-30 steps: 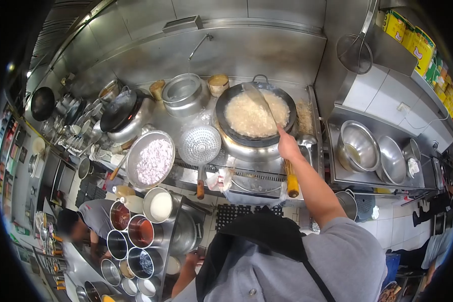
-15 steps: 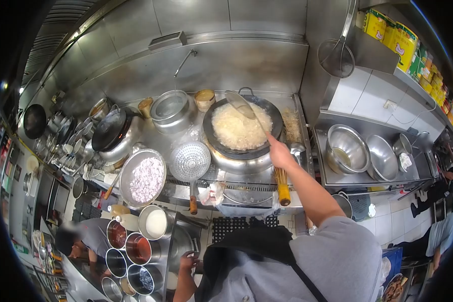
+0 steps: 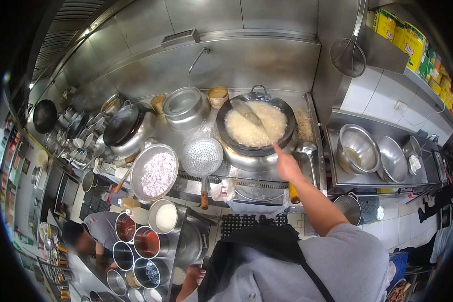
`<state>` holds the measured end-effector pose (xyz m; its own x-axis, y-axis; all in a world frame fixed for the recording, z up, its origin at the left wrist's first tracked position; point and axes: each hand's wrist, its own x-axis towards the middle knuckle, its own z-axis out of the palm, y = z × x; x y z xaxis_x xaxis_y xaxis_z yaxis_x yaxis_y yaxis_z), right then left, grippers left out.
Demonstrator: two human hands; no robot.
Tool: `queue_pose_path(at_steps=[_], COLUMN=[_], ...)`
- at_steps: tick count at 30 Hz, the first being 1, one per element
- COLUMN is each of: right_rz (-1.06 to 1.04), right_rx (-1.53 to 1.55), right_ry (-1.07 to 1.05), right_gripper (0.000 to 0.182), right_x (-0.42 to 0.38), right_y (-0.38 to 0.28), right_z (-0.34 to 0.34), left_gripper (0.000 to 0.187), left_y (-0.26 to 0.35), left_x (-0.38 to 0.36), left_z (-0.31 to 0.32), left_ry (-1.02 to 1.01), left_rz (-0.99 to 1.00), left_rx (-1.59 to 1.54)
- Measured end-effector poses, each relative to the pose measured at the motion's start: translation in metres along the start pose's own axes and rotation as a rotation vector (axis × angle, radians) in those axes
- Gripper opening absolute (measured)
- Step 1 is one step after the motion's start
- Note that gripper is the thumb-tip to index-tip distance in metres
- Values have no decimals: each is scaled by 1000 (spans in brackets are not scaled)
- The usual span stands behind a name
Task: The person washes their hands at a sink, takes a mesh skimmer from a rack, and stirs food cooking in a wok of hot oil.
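Note:
My right hand is closed around the handle of a broad-bladed wok spatula. The spatula's blade lies over the left part of a black wok, touching pale, bubbling contents. What the contents are I cannot make out. Low in the view, my left hand is beside the apron, close to the side table with the pots. Its fingers are mostly hidden. Left of the wok, a perforated skimmer rests on the stove edge next to a metal bowl of pinkish-white chopped food.
A lidded-looking pot and a second wok stand further left. A ladle lies right of the wok, with steel bowls beyond. Sauce pots crowd the lower left, near a bent-over person. A strainer hangs above.
The spatula's blade has dropped lower into the wok's contents, and my right hand has come down slightly with it. The whole view has shifted a little; my left hand is lower and more hidden.

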<state>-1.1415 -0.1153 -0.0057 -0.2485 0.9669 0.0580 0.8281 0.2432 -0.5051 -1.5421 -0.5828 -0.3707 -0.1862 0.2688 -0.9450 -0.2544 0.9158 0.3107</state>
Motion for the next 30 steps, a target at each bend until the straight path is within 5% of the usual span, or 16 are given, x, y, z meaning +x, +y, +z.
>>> queue_pose_path(at_steps=[4,9,16,20,23,25,26,30], right_rz=[-24,-145,-152,-143,-99,-30,5,-76], right_rx=[-22,-30,-359,-155,-136,-264,-328,-174], right_ry=[-108,-47,-257,2,1,-197,-294,-79], right_gripper=[71,72,68,51,48,52,54,49], right_x=[19,56,134,117,150,171,177,147], right_y=[14,-39,-13,-38,-31,-12,-4,-9], right_z=[23,-5,-25,-57,-21,-3,-1,-57], left_gripper=[39,43,42,38,33,33,33,39], left_y=[21,66,64,56,24,25,24,39], left_x=[-16,-51,-3,0,24,11,0,-6], left_z=[-4,16,17,31,28,23,23,18], left_ry=[59,128,14,-26,-102,-86,-32,47], left_rz=[-51,158,203,442,78,-67,-11,243], left_rx=[-75,-27,22,24,128,132,94,-106])
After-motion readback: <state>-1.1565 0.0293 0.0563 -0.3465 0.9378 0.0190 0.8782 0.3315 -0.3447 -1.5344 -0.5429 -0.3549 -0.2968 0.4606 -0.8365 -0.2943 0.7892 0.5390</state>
